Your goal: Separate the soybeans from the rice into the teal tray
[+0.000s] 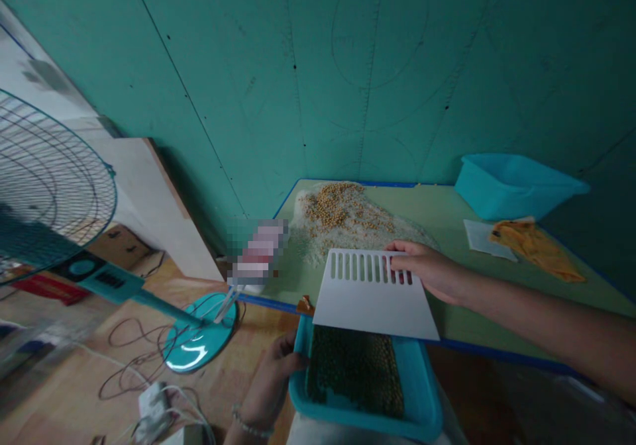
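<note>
My right hand (431, 271) is closed on the slotted top edge of a white plastic scraper board (373, 297), which slopes from the table edge down over a blue tray. My left hand (272, 382) grips the left rim of that blue tray (422, 410), held below the table's front edge. The tray holds dark green beans (355, 372). Behind the scraper, on the light green table (447, 216), lies a heap of white rice mixed with yellow beans (342, 216).
A blue plastic tub (511, 183) stands at the table's back right, with a white sheet (484, 236) and an orange cloth (534, 246) beside it. A teal standing fan (50, 193) is on the left, its base (199, 336) and cables on the wooden floor. A teal wall rises behind.
</note>
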The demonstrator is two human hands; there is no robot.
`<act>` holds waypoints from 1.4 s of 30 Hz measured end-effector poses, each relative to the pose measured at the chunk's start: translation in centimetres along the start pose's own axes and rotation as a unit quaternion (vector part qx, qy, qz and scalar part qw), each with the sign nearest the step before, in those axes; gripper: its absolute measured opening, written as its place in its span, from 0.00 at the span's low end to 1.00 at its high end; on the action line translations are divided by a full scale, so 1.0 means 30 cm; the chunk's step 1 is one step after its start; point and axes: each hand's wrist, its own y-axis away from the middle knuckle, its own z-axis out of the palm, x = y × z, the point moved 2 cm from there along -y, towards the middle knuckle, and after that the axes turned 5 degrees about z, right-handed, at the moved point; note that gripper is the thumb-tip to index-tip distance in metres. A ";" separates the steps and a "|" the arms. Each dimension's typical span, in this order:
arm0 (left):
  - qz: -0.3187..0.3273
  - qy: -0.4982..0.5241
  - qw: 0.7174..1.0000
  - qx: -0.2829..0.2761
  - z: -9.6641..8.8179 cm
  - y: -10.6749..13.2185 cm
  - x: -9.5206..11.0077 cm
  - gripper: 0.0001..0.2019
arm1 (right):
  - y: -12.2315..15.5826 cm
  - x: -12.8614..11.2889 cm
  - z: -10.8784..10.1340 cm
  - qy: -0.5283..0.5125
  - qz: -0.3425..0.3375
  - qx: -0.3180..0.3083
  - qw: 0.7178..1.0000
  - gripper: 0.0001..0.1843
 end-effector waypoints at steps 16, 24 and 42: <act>0.001 -0.003 1.000 -0.008 -0.015 -0.005 0.000 0.07 | -0.171 -0.090 -0.237 -0.026 -0.090 0.176 0.980 0.08; 0.007 0.006 1.000 -0.013 -0.017 -0.004 -0.006 0.09 | -0.177 -0.081 -0.210 -0.021 -0.072 0.154 0.985 0.08; -0.002 0.008 1.000 0.003 -0.008 0.004 -0.003 0.09 | -0.181 -0.079 -0.150 -0.041 -0.047 0.120 0.991 0.10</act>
